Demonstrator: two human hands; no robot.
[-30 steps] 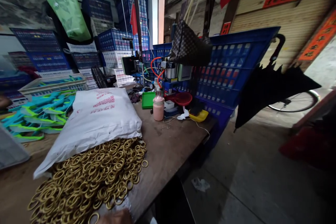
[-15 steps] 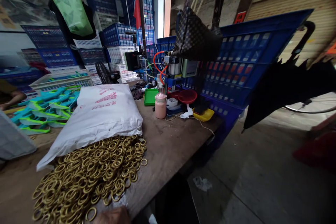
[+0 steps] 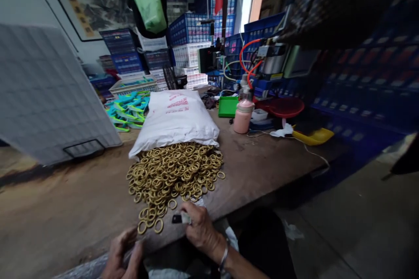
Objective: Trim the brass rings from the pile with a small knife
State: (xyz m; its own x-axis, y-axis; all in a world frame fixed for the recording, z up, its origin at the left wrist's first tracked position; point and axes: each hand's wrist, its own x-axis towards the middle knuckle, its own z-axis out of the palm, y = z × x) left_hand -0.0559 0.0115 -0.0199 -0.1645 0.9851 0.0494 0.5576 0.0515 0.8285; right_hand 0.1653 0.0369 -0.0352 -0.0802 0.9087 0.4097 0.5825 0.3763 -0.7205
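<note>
A heap of brass-coloured rings (image 3: 176,174) spills from under a white printed sack (image 3: 180,117) on the brown table (image 3: 255,161). At the front edge, my right hand (image 3: 203,229), with a bangle on its wrist, is closed around a small tool with a black end and a pale body (image 3: 186,218). Its exact kind is hard to make out. Lower left, my left hand (image 3: 122,255) rests by the table edge just below the nearest rings. Its thumb and fingers stand apart, with nothing visible between them.
A white panel (image 3: 52,96) stands at left, near turquoise and lime plastic pieces (image 3: 129,109). Farther back are a green tray (image 3: 228,107), a pink bottle (image 3: 243,117), a yellow scoop (image 3: 314,135) and a machine with orange tubes (image 3: 270,59). Stacked crates (image 3: 190,28) fill the background.
The view has swung left, so the table things sit farther right. Both hands now show, where before only part of one was at the bottom edge. The black-ended tool has come into view.
</note>
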